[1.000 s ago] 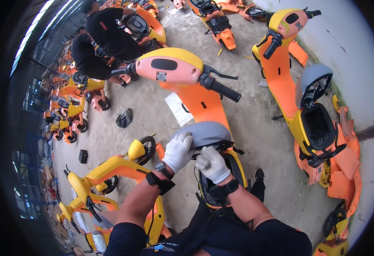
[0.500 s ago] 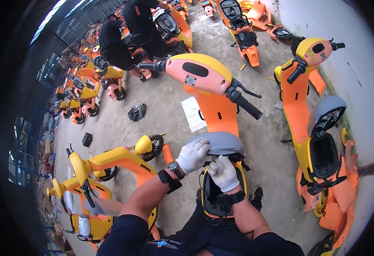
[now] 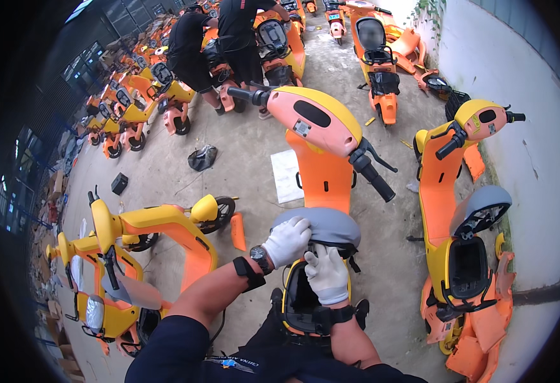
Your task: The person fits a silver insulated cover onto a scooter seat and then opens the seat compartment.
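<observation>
The grey seat (image 3: 321, 223) of an orange and yellow scooter (image 3: 321, 163) is tipped up in front of me. Its black underside faces my way, above an uncovered black storage box (image 3: 300, 297). My left hand (image 3: 287, 241), in a white glove, is closed around the left edge of the seat. My right hand (image 3: 328, 274), also gloved, has its bent fingers against the underside near the seat's lower edge, over the box. Whatever those fingertips pinch is hidden. Black bands circle both wrists, and a watch (image 3: 261, 258) sits on the left one.
A second scooter (image 3: 442, 185) with a raised seat stands at right, beside loose orange panels (image 3: 484, 325) and a white wall. Yellow scooters (image 3: 158, 230) stand at left. Two people in dark clothes (image 3: 241, 38) bend over scooters farther off. A black bag (image 3: 202, 157) lies on the floor.
The view has shifted, so the scooter and seat appear slightly lower. My left hand stays on the seat's edge. My right hand's fingers have loosened from a tighter curl and lifted apart somewhat.
</observation>
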A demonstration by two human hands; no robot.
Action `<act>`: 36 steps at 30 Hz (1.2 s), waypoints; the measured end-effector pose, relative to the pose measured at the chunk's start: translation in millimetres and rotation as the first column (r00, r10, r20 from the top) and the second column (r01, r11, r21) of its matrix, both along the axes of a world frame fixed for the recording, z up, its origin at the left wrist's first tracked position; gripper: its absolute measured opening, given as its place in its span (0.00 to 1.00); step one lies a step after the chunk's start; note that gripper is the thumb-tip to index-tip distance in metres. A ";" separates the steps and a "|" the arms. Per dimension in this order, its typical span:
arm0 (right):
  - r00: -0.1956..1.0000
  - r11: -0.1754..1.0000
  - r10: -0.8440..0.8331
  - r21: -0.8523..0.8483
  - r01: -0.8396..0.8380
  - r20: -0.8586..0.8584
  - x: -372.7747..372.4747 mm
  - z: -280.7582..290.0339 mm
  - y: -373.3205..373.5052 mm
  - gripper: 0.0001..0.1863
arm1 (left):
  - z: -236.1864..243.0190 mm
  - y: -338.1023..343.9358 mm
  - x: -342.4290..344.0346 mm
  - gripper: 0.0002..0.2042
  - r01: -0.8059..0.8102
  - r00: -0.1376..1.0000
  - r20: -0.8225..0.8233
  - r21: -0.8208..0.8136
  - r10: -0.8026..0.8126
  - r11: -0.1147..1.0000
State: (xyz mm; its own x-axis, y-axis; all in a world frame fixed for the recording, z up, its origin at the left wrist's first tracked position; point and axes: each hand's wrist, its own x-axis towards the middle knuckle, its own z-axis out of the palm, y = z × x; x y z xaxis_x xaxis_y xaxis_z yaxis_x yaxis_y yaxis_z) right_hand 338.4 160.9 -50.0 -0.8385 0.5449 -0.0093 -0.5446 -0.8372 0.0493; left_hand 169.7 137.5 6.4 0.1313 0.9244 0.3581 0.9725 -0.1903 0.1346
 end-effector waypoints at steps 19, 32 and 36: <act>0.919 0.918 -0.103 0.392 -0.059 0.381 -1.2 4.6 16.0 0.12 | -5.7 -4.2 8.0 0.21 -0.159 0.986 0.045 0.024 0.158 0.987; 0.240 -0.019 -0.908 0.540 -0.841 0.342 -1.7 -2.4 22.6 0.26 | -7.0 -1.0 8.5 0.11 -0.106 0.994 -0.022 -0.035 0.105 0.994; 0.216 -0.089 -0.933 0.397 -0.914 0.288 -6.9 1.2 30.7 0.17 | -10.2 4.5 7.6 0.12 -0.135 0.990 -0.042 -0.096 0.131 0.986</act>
State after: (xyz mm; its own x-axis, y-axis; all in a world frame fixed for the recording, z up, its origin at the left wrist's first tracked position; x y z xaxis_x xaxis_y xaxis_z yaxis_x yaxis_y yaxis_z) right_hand 331.5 191.6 -48.8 -0.6756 0.7371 -0.0168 0.6302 0.5655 -0.5320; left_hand 177.4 142.0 -3.8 0.0158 0.9650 0.2617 0.9926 -0.0465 0.1118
